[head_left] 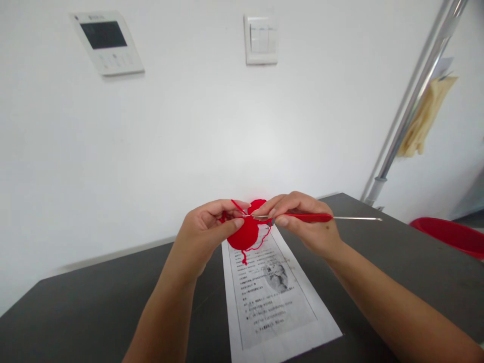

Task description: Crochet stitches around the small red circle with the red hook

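My left hand pinches a red crocheted piece, with its thumb on the front and a strand of red yarn running over the fingers. In my right hand is a crochet hook with a red handle and metal ends. The hook's left tip meets the upper edge of the crocheted piece; whether it passes through a loop is too small to tell. Behind the fingers shows a red yarn ball, partly hidden. A loose yarn strand curls down below the piece.
A printed sheet with text and a picture lies on the dark table under my hands. The white wall behind carries a panel and a switch. At right are a metal pole, yellow gloves and a red basin.
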`<state>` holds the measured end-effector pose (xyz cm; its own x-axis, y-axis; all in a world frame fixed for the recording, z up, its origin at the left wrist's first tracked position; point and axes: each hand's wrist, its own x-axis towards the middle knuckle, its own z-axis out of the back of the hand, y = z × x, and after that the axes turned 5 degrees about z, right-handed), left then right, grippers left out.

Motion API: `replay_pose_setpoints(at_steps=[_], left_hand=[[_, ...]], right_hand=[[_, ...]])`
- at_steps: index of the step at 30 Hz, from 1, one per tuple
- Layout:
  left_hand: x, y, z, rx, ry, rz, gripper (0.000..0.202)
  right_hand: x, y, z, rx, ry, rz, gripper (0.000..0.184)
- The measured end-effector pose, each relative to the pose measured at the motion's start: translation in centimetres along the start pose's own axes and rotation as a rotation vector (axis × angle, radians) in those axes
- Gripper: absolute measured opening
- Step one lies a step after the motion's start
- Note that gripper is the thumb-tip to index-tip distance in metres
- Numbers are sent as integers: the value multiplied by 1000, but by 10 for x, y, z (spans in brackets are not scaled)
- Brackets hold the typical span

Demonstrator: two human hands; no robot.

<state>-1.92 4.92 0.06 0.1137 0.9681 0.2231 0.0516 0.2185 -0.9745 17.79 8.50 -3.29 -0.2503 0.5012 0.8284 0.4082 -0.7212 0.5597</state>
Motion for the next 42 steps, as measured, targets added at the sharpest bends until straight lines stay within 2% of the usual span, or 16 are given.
replay_pose_setpoints(at_steps=[8,15,26,30,36,39,42], left_hand=[[-2,-3,0,87,-15,-21,9],[-5,-4,-3,128,-35,-26,7],[-8,-1,-4,219,-78,-81,10],[-9,-2,-5,249,-102,-100,7],[-10,-2,-6,403,-161,-194,10],[-13,-1,-11,492,-168,-257,12],[-17,-1,-16,544,-154,-300,14]], right_hand=[[0,-2,8,29,9,-70,15],[2,5,16,68,129,-92,10],[3,14,18,-201,263,3,9],[3,17,14,-321,255,27,10],[3,19,9,-525,305,149,9],[3,16,6,-594,339,268,11],[2,9,3,-629,316,392,10]])
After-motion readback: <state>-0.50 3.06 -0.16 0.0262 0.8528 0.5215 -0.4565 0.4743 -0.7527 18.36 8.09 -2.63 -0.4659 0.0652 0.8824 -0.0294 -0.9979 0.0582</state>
